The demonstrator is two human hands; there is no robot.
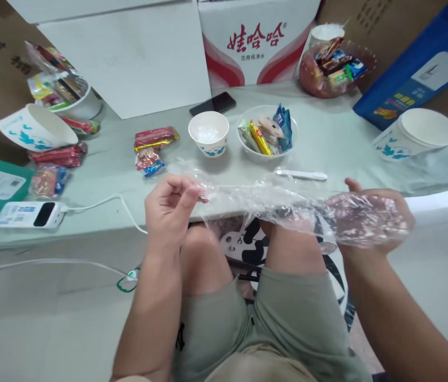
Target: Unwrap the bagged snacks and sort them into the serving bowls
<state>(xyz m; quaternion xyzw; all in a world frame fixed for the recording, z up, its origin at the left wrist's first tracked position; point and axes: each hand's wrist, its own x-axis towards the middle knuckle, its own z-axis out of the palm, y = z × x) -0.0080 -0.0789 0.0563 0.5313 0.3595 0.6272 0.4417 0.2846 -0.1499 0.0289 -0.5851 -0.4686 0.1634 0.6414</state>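
A thin, crumpled sheet of clear plastic film (pixel 279 200) stretches between my two hands, over my knees and the table's front edge. At its left end, my left hand (pixel 172 204) pinches the film between thumb and fingertips. The other end is bunched over the palm and fingers of my right hand (pixel 401 212), which holds it with the thumb sticking up; the film partly hides those fingers. Just beyond the film are a paper cup (pixel 208 150) with something clear inside, a white bowl (pixel 261 156) of wrapped snacks, and a white plastic utensil (pixel 303 174).
Wrapped snacks (pixel 155 138) lie left of the cup, and a dark phone (pixel 213 104) behind it. A power bank (pixel 28 214) with a white cable is at left. Paper cups (pixel 394 135) and a reddish bowl (pixel 313 79) stand right. Cartons (pixel 128 58) line the back.
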